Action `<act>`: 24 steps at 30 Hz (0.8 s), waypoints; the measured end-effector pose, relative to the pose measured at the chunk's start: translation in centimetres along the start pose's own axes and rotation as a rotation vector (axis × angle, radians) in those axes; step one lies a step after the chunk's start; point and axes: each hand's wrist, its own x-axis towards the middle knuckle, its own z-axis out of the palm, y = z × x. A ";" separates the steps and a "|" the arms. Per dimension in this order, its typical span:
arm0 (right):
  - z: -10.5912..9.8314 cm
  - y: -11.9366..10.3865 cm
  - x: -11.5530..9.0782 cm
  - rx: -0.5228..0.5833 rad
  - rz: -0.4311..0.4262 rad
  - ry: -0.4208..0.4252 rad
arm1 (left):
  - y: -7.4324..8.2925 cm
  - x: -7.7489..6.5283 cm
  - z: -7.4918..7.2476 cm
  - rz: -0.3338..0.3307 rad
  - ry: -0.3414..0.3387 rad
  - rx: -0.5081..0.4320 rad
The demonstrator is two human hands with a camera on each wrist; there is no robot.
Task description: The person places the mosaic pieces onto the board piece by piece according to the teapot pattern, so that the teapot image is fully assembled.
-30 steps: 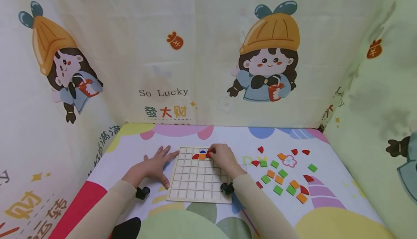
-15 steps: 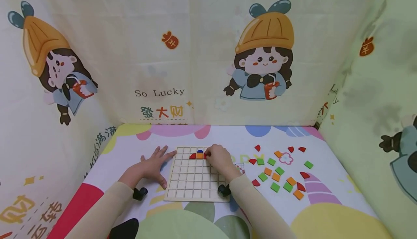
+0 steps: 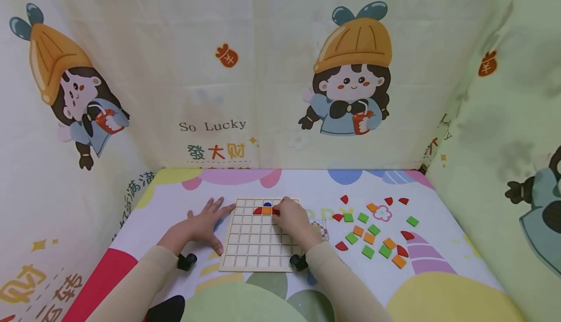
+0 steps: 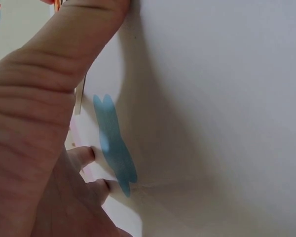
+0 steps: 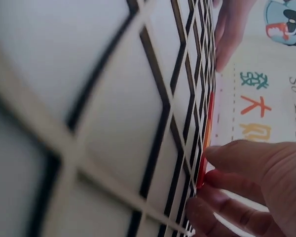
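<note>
Right hand (image 3: 296,222) pinched a flat red piece (image 5: 202,174) near the pale wooden grid's (image 3: 254,251) far edge; left hand (image 3: 202,228) lay spread.

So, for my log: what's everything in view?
Board: 1, pale, centre
Wedges: 9, red, 2 on board, 7 right
Squares: 6, orange, 1 on board, 5 right
Tiles: 7, green, right of board
Rounded piece: 1, blue, board
Print: 1, multicoloured, right of board
Cloth: 1, multicoloured, table
Backdrop: 1, cream, behind
Unclear shape: 1, black, bottom
Cameras: 2, black, wrists
Sleeves: 2, beige, arms
Left hand: 1, board's left edge
Right hand: 1, on a wedge
</note>
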 end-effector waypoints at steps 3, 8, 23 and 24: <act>0.0 -0.4 -0.3 -0.030 0.006 0.013 | -0.2 0.1 0.0 0.007 0.006 -0.003; -0.2 -0.7 -0.7 0.000 0.017 0.021 | -0.5 0.2 0.2 0.012 0.010 -0.007; -3.9 2.8 -3.7 -0.009 0.122 0.029 | -0.5 0.4 0.4 0.014 0.008 -0.001; -4.2 3.3 -4.0 -0.012 0.129 0.032 | -0.5 0.4 0.4 0.010 0.005 0.001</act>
